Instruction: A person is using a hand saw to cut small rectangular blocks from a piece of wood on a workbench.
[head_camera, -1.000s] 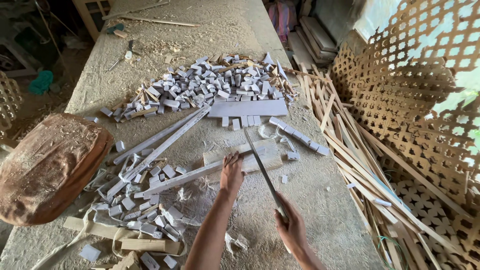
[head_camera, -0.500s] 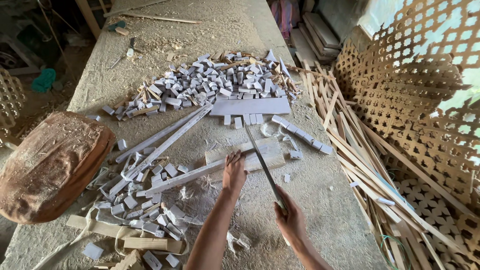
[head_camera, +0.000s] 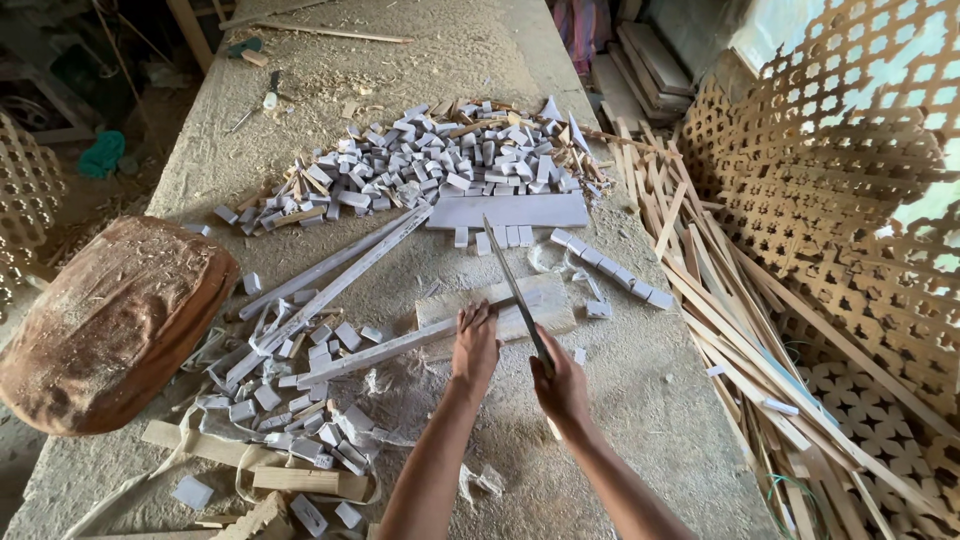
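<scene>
Gripping a long knife blade (head_camera: 512, 285) in the right hand (head_camera: 562, 388), fingers clamped round the handle, blade angled up and away over a pale wooden block (head_camera: 500, 305). Left hand (head_camera: 475, 345) pressed flat on a long white strip (head_camera: 395, 348), fingers together, fingertips touching the near edge of the block, nothing enclosed in the palm. Strip lying across the dusty workbench (head_camera: 640, 400), one end resting on the block just under the blade. Beyond the block, a flat white board (head_camera: 510, 211) with a short row of small cut pieces along its near edge. Behind that, a big heap of small white blocks (head_camera: 430, 165). Two more long strips (head_camera: 340, 275) running diagonally at left, loose offcuts scattered around them. Brown rounded cushion-like lump (head_camera: 105, 320) at the left edge of the bench, dusted with shavings. Bundle of thin wooden slats (head_camera: 740, 300) off the right side, woven lattice panels (head_camera: 850, 170) leaning behind them.
</scene>
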